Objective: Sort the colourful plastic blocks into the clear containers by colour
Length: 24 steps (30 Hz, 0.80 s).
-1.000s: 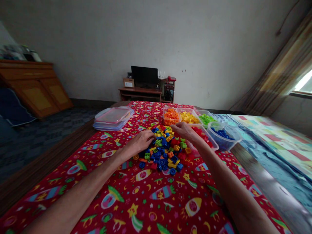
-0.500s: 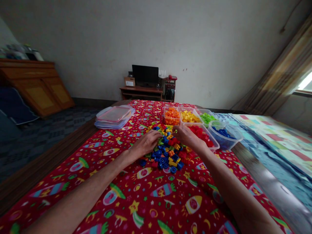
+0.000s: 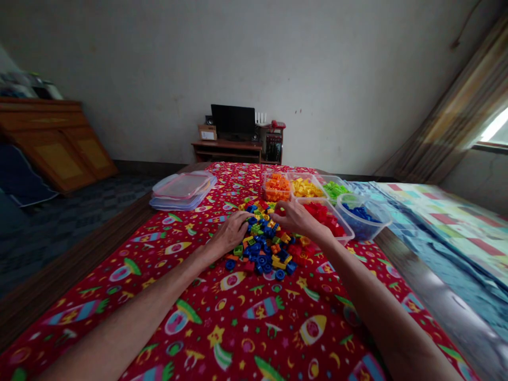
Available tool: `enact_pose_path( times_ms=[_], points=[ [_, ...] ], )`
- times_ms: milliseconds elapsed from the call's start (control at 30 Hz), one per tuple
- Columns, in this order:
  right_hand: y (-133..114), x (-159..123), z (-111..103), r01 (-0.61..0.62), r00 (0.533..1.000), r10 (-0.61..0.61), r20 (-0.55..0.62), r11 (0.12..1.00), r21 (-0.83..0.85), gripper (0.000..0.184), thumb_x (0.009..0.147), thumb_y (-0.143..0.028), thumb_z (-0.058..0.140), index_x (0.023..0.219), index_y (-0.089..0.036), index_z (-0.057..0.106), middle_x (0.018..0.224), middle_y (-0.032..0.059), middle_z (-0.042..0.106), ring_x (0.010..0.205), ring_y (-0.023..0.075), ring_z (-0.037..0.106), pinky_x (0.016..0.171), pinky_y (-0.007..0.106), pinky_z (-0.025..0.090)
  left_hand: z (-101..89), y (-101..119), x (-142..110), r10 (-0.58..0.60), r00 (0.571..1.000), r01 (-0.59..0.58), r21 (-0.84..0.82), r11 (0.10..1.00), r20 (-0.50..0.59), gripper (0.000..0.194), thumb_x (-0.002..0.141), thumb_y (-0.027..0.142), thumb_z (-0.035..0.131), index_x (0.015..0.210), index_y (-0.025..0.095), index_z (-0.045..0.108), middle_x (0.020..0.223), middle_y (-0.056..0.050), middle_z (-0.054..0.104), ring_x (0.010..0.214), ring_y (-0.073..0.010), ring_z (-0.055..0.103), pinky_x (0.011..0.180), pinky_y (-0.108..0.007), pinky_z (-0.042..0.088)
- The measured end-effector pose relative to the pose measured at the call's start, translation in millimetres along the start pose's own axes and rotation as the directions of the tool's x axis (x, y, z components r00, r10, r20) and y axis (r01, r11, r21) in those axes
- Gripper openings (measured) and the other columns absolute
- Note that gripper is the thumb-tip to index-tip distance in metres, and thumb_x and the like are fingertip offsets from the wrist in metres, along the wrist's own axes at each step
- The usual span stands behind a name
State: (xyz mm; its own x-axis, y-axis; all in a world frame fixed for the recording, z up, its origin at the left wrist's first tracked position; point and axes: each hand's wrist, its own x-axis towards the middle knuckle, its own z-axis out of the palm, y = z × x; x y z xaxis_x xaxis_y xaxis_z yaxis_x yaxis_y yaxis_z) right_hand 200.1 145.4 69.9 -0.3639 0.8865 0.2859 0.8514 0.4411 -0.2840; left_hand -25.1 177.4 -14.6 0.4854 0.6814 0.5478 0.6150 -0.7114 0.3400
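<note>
A mixed pile of toy building bricks (image 3: 260,246) in blue, yellow, green, red and orange lies between my hands, with several blue wheel-like pieces at its near side. My left hand (image 3: 230,232) rests at the pile's left edge, fingers curled down against the bricks; its fingertips are partly hidden. Over the pile's right side is my right hand (image 3: 292,218), thumb and fingers bent together in a pinch. Whatever either hand grips is too small to make out. Just beyond my right hand sits a clear box of red bricks (image 3: 325,219).
Clear containers hold orange bricks (image 3: 277,186), yellow bricks (image 3: 305,188), green bricks (image 3: 334,189) and blue bricks (image 3: 360,212). Stacked plastic lids (image 3: 182,190) lie at the back left. A red patterned cloth (image 3: 254,328) covers the table; a bed (image 3: 444,217) adjoins its right side.
My left hand moved right over the pile, then back to its left edge. My right hand drew nearer from the pile's far side, then shifted slightly left, its fingers curling.
</note>
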Motion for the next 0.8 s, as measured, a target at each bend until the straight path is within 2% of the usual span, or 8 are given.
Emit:
enact_pose_path(
  times_ms=[100,200,300,367,500,633,700,800],
  points=[
    [3,5,-1,-0.096,0.995,0.099,0.003,0.957,0.274,0.023,0.085,-0.035,0.053,0.078,-0.015,0.06,0.062,-0.0013,0.052,0.057,0.0096,0.046,0.055,0.022,0.032,0.5,-2,-1,0.006,1.0,-0.006,-0.005,1.0,-0.006,0.033,0.092,0.023,0.036,0.114,0.017,0.059,0.114,-0.011,0.062,0.11,-0.0229,0.057,0.098,-0.04,0.046],
    [3,7,-1,-0.262,0.965,0.211,0.156,0.755,0.601,0.03,0.089,-0.039,0.043,0.071,-0.017,0.052,0.051,-0.0066,0.038,0.042,0.0057,0.033,0.044,0.02,0.026,0.4,-3,-1,0.008,1.0,-0.008,-0.016,1.0,0.002,0.033,0.092,0.025,0.036,0.115,0.018,0.059,0.114,-0.01,0.062,0.111,-0.0228,0.057,0.098,-0.04,0.046],
    [3,8,-3,-0.35,0.931,0.304,0.204,0.571,0.743,0.031,0.091,-0.042,0.039,0.074,-0.018,0.049,0.048,-0.0085,0.035,0.035,0.0043,0.026,0.037,0.018,0.019,0.3,-4,-2,-0.004,1.0,0.005,-0.02,1.0,0.027,0.034,0.093,0.027,0.035,0.116,0.018,0.058,0.115,-0.01,0.062,0.111,-0.0231,0.057,0.097,-0.04,0.046],
    [7,10,-8,-0.325,0.924,0.355,0.141,0.536,0.779,0.03,0.089,-0.044,0.042,0.073,-0.019,0.047,0.047,-0.0087,0.035,0.034,0.004,0.026,0.036,0.017,0.019,0.4,-4,-2,-0.013,1.0,0.013,-0.016,1.0,0.029,0.034,0.092,0.027,0.036,0.116,0.018,0.058,0.116,-0.01,0.062,0.111,-0.023,0.057,0.098,-0.04,0.046],
    [26,11,-27,-0.226,0.906,0.42,-0.048,0.577,0.785,0.033,0.086,-0.047,0.048,0.068,-0.019,0.044,0.046,-0.0087,0.034,0.035,0.0035,0.028,0.035,0.016,0.022,0.7,-3,-3,-0.016,1.0,0.016,-0.008,1.0,0.021,0.035,0.092,0.025,0.035,0.118,0.017,0.057,0.118,-0.01,0.061,0.113,-0.0229,0.056,0.099,-0.041,0.046],
    [55,4,-50,-0.162,0.876,0.437,-0.205,0.666,0.728,0.031,0.083,-0.048,0.053,0.08,-0.017,0.053,0.05,-0.0073,0.042,0.038,0.0042,0.036,0.037,0.015,0.027,0.6,0,-3,-0.032,0.999,0.032,0.009,0.999,0.012,0.035,0.091,0.022,0.036,0.118,0.018,0.058,0.118,-0.009,0.061,0.112,-0.0225,0.057,0.097,-0.041,0.047],
    [68,-3,-58,-0.203,0.867,0.445,-0.226,0.728,0.655,0.027,0.081,-0.042,0.058,0.086,-0.016,0.057,0.051,-0.0061,0.047,0.041,0.005,0.042,0.039,0.015,0.031,0.3,1,-2,-0.042,0.999,0.042,0.014,0.999,0.012,0.035,0.09,0.021,0.036,0.117,0.018,0.058,0.118,-0.009,0.061,0.112,-0.0224,0.057,0.097,-0.04,0.048],
    [81,-12,-62,-0.304,0.901,0.414,-0.131,0.817,0.489,0.021,0.079,-0.031,0.062,0.088,-0.013,0.062,0.057,-0.0009,0.058,0.047,0.0082,0.053,0.043,0.017,0.039,0.1,2,-2,-0.048,0.999,0.047,0.022,0.999,0.018,0.036,0.089,0.019,0.036,0.117,0.016,0.059,0.119,-0.011,0.06,0.112,-0.0232,0.057,0.098,-0.041,0.048]
  ],
)
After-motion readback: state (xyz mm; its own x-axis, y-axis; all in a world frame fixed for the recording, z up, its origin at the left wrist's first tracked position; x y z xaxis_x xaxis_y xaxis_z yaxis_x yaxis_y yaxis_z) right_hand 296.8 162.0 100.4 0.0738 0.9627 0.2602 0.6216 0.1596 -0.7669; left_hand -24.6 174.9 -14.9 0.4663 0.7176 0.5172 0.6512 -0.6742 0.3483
